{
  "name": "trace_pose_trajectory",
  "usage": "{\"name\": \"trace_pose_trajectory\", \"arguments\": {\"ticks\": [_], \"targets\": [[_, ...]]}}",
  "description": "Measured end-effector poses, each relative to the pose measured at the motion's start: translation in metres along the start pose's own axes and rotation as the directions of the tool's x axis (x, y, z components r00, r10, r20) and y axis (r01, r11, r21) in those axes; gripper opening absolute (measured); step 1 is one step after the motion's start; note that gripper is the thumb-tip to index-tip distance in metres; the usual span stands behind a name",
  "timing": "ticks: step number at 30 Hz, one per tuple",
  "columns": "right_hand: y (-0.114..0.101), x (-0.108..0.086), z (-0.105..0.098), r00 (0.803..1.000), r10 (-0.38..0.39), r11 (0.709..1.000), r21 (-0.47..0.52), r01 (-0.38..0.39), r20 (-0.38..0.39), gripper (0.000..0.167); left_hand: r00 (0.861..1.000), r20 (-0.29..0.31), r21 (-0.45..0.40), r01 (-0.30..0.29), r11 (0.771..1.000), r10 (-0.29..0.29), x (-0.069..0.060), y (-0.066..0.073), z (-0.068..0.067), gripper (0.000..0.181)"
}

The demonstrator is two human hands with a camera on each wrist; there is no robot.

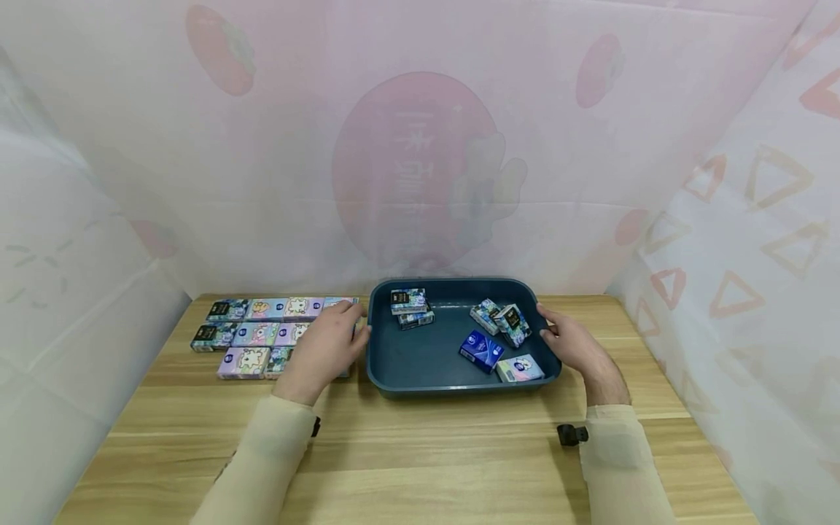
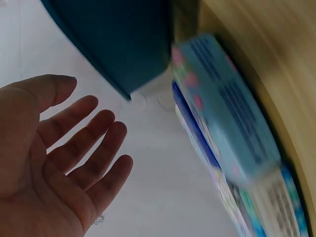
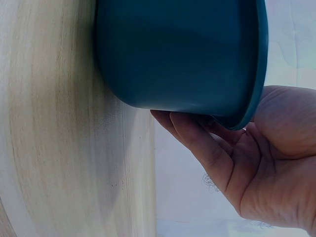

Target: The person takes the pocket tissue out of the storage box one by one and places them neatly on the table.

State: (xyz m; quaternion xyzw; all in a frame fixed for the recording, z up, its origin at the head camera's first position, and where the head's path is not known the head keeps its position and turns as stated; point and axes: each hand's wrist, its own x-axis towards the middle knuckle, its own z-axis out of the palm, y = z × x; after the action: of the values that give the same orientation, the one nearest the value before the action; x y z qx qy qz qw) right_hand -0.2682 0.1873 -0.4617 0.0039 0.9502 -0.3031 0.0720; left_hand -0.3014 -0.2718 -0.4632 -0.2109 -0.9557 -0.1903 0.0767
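Observation:
A dark teal plastic tray (image 1: 420, 364) stands on the table with several small tissue packs inside, among them a dark blue pack (image 1: 481, 351) and a pale pack (image 1: 520, 369). My right hand (image 1: 572, 341) grips the tray's right end. In the right wrist view its fingers (image 3: 197, 143) press the outer wall below the rim, and the thumb's tip is hidden behind the rim. My left hand (image 1: 324, 350) is beside the tray's left end. The left wrist view shows this hand's fingers (image 2: 94, 143) loosely spread, holding nothing, apart from the tray's wall (image 2: 118, 44).
Rows of flat tissue packs (image 1: 244, 362) lie left of the tray, partly covered by my left hand and forearm. The wooden table (image 1: 433, 452) meets a pale printed curtain (image 1: 282, 182) at the back and sides.

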Motion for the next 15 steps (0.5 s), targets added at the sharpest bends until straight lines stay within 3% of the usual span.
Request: {"name": "trace_pose_trajectory", "arguments": {"ticks": [15], "targets": [[0.000,0.000,0.000,1.000,-0.006,1.000,-0.003,0.006,-0.007,0.063,0.999,0.005,-0.027,-0.043,0.999,0.044,0.036,0.037,0.033,0.048]]}}
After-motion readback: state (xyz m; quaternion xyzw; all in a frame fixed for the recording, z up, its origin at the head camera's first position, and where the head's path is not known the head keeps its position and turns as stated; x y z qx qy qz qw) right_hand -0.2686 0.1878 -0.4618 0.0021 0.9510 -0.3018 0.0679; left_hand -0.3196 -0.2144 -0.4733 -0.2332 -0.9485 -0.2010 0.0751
